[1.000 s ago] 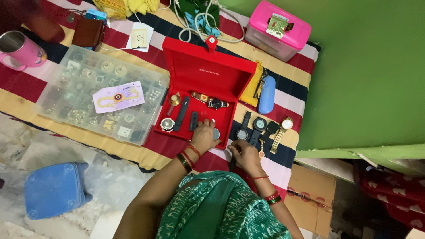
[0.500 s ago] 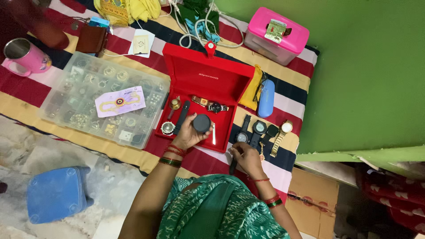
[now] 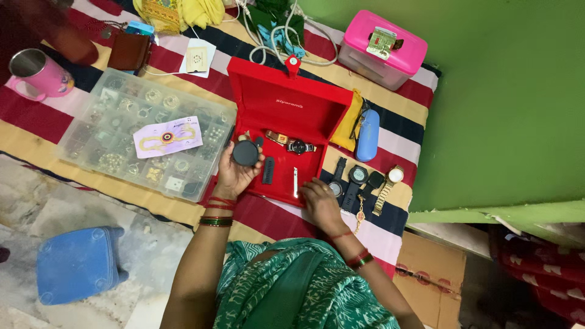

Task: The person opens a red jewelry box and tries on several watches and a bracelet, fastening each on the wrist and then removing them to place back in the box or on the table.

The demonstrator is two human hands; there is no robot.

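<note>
The left hand (image 3: 234, 176) is gripping a round black watch dial (image 3: 245, 153), fingers curled under it, above the left edge of the open red box (image 3: 292, 109); the right hand (image 3: 320, 204) is resting palm-down, holding nothing, at the box's front right corner, touching black watches (image 3: 347, 180) lying on the striped cloth (image 3: 49, 119); a clear compartment organiser (image 3: 109, 131) is sitting just left.

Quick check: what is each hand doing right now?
Left hand: closed around a round black disc.
Right hand: resting at the red box edge, grip unclear.
</note>
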